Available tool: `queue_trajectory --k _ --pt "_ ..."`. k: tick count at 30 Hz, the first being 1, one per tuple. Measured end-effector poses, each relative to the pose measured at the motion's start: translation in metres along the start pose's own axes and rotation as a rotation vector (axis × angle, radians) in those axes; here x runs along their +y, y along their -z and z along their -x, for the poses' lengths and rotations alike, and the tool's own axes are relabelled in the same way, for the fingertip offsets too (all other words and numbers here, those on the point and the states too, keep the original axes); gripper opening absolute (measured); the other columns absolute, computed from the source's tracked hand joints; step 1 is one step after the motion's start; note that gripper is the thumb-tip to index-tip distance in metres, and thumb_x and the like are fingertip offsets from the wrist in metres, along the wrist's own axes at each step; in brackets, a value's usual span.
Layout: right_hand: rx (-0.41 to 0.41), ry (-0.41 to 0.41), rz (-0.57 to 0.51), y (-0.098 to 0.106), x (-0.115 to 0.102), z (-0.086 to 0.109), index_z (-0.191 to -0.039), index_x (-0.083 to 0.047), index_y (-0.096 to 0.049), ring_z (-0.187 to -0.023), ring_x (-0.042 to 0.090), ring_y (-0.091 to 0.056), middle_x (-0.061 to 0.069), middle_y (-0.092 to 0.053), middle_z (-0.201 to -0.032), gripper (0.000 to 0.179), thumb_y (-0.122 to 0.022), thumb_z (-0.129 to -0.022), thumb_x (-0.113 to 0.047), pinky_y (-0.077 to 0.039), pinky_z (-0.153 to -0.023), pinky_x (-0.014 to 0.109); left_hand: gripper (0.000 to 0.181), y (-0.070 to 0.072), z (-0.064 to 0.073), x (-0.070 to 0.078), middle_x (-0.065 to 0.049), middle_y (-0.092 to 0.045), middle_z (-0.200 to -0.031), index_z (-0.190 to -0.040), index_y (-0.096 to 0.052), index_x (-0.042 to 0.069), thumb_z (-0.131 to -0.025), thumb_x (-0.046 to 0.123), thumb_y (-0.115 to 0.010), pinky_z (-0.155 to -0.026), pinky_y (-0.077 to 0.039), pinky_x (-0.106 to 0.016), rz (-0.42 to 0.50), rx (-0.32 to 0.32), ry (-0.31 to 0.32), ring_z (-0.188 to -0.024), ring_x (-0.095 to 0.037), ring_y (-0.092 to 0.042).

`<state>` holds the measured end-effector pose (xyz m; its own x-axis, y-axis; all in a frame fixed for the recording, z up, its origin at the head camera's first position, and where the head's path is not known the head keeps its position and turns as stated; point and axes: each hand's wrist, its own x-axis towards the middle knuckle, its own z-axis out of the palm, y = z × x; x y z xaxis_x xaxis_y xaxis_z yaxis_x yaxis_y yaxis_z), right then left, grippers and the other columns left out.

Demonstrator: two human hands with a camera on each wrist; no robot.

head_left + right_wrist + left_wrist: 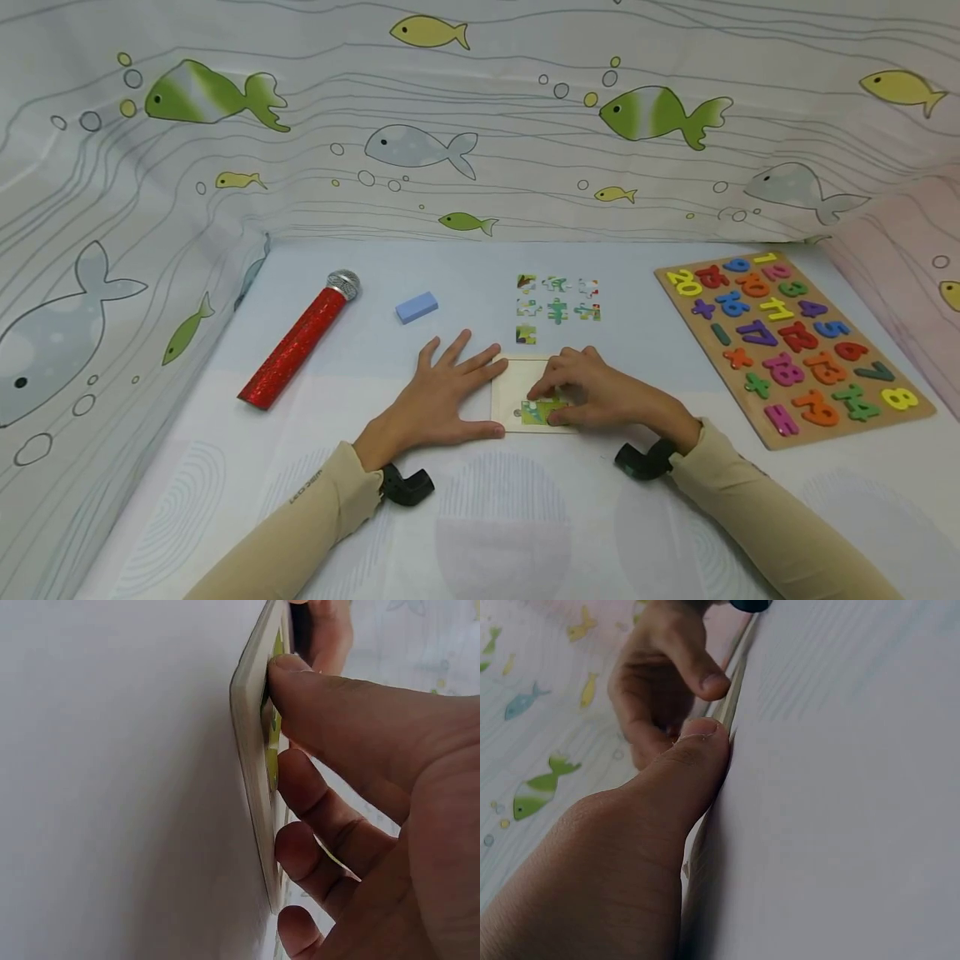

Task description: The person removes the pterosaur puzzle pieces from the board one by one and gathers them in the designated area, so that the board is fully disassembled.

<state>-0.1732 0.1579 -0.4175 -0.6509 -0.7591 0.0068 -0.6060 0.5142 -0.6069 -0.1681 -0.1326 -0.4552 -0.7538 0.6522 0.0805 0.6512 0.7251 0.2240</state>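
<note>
A small pale wooden puzzle tray (pixel 507 385) lies on the table, with joined green puzzle pieces (pixel 531 413) along its near side. Spread fingers of my left hand (pixel 438 400) rest at the tray's left edge, the thumb touching its near left corner. From the right, my right hand (pixel 607 390) reaches over the tray. Its thumb and curled fingertips pinch a green puzzle piece (pixel 272 761) down against the tray, as the right wrist view shows; the hand hides part of that piece. Beyond the tray, several loose puzzle pieces (pixel 557 310) lie in rows.
At the left lies a red glittery microphone (pixel 296 346) with a silver head. A blue block (pixel 417 307) sits between it and the loose pieces. On the right is a wooden number board (pixel 738 375) with colourful numbers. A fish-printed cloth (pixel 525 183) rises behind the table.
</note>
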Motion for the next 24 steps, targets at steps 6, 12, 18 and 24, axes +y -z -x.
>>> queue_trajectory --k 6,12,18,24 --pt "-0.039 0.006 0.047 -0.0017 -0.0022 -0.0009 -0.131 -0.029 -0.07 -0.094 0.013 -0.045 -0.008 -0.062 -0.099 0.045 -0.077 -0.089 -0.018 -0.025 -0.08 0.037 0.093 0.0007 0.0005 0.0004 0.009 -0.028 -0.168 -0.16 -0.034 0.033 -0.082 0.079 -0.058 -0.12 -0.007 -0.069 0.001 0.009 -0.002 -0.16 -0.035 -0.012" --pt "-0.044 0.023 0.067 -0.0048 -0.0007 -0.0007 -0.129 -0.032 -0.071 -0.09 0.013 -0.041 -0.008 -0.059 -0.098 0.044 -0.075 -0.089 -0.014 -0.023 -0.078 0.037 0.093 0.0012 0.0012 0.0009 0.009 -0.028 -0.168 -0.16 -0.034 0.033 -0.082 0.08 -0.058 -0.12 -0.007 -0.069 0.004 0.008 -0.001 -0.16 -0.035 -0.011" --pt "-0.043 0.029 0.059 -0.006 0.001 -0.0004 -0.128 -0.033 -0.072 -0.089 0.012 -0.04 -0.008 -0.058 -0.097 0.043 -0.074 -0.09 -0.013 -0.022 -0.078 0.037 0.094 0.0009 0.0009 0.0009 0.009 -0.028 -0.168 -0.16 -0.034 0.033 -0.083 0.08 -0.057 -0.12 -0.007 -0.069 -0.004 0.01 -0.003 -0.16 -0.035 -0.012" --pt "-0.042 0.035 0.047 -0.0055 0.0004 0.0003 -0.127 -0.032 -0.072 -0.09 0.012 -0.041 -0.008 -0.059 -0.098 0.042 -0.074 -0.09 -0.013 -0.023 -0.079 0.038 0.094 0.0011 0.0008 0.0009 0.01 -0.027 -0.169 -0.16 -0.033 0.034 -0.083 0.081 -0.056 -0.121 -0.007 -0.069 -0.008 0.004 -0.001 -0.16 -0.035 -0.011"
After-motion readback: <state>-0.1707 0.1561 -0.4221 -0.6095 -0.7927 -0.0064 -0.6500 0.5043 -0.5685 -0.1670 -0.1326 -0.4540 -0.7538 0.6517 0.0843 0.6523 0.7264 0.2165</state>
